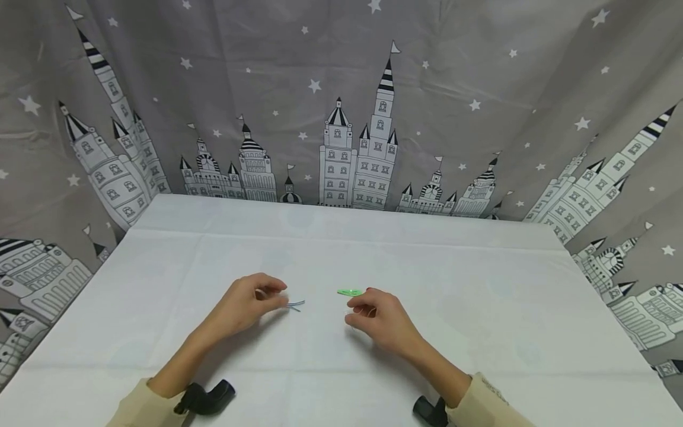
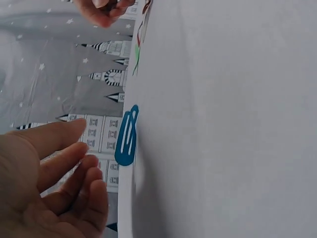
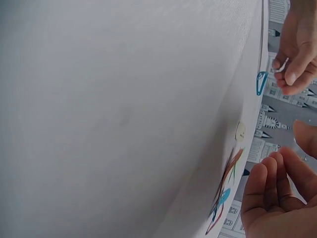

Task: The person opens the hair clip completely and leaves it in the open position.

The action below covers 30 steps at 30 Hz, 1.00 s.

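Note:
A blue snap hair clip (image 2: 128, 138) lies on the white table. My left hand (image 1: 251, 302) hovers beside it, and in the left wrist view the curved fingers and thumb stand apart from the clip with nothing between them. In the head view only the clip's thin prongs show past the fingertips. My right hand (image 1: 381, 320) hangs over the table near a green hair clip (image 1: 349, 292), its fingers loosely bent and holding nothing. Beneath it, in the right wrist view, lies a group of coloured hair clips (image 3: 224, 196), mostly hidden by the hand in the head view.
A small pale yellow rounded piece (image 3: 240, 131) lies near the coloured clips. White cloth (image 1: 480, 284) with fold lines covers the table. Behind its far edge hangs a grey curtain (image 1: 277, 77) printed with castles and stars. Black wrist mounts (image 1: 208, 398) sit at both sleeves.

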{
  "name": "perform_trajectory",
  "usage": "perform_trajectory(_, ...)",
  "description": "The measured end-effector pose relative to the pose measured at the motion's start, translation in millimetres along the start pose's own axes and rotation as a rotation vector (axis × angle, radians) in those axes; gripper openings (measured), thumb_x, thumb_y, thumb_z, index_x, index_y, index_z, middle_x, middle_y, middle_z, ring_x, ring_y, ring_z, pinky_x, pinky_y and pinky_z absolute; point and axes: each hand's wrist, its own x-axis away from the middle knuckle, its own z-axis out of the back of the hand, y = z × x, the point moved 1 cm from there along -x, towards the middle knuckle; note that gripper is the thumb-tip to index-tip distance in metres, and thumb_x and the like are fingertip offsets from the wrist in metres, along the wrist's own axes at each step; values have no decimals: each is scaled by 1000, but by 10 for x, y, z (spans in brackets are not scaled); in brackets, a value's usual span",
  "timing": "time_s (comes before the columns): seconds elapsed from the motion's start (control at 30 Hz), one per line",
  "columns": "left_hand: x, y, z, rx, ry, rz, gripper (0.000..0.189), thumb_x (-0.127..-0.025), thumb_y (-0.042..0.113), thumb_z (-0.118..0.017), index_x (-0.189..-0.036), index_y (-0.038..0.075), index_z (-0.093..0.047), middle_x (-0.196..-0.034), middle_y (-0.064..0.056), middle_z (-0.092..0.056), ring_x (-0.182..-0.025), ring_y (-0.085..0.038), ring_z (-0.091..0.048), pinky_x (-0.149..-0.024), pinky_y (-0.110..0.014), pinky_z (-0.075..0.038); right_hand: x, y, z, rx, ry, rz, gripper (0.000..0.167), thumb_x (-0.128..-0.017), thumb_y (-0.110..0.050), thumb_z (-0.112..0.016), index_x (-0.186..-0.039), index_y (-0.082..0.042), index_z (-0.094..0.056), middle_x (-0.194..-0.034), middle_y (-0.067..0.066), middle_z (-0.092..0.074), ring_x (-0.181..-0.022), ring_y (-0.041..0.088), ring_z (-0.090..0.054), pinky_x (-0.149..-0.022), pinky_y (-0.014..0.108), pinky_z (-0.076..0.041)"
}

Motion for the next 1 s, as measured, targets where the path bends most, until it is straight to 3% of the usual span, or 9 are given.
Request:
perform_trajectory(0.17,-10,124,-74,26,8,-51,19,-87,16,-76,-102,4,-74,-92,4,-67,-83,-15,-59,-74,-30,-51,64,29,72,7,14,0,14,-84,-7,-73,-98,-3,-74,-84,-4,-61,-78,14,-58,-73,28,-50)
perform_trajectory(0.4,-64,266,-285,78,-86,-133,18,-88,15,-76,-102,5,-73,-92,5,-68,-84,-12,-60,-76,-29,-52,137,46,137,13,16,-16,14,-85,-9,-74,-98,-2,-74,-82,-4,-60,-76,15,-57,-71,27,-49)
perform_trajectory(0.7,-138,409,-507,171,-253,-104,23,-87,17,-76,-105,2,-72,-88,3,-66,-77,-13,-62,-70,-28,-51,169,105,178,34,19,-25,17,-83,-7,-76,-99,-2,-75,-80,-5,-60,-76,14,-57,-70,26,-48)
perform_trajectory(1.0,-221,430,-710,150,-288,-120,20,-87,12,-75,-105,2,-71,-82,6,-63,-74,-11,-58,-67,-26,-49,111,163,131,77,-6,4,13,-83,-6,-76,-96,-2,-75,-79,-5,-58,-70,11,-54,-63,24,-46)
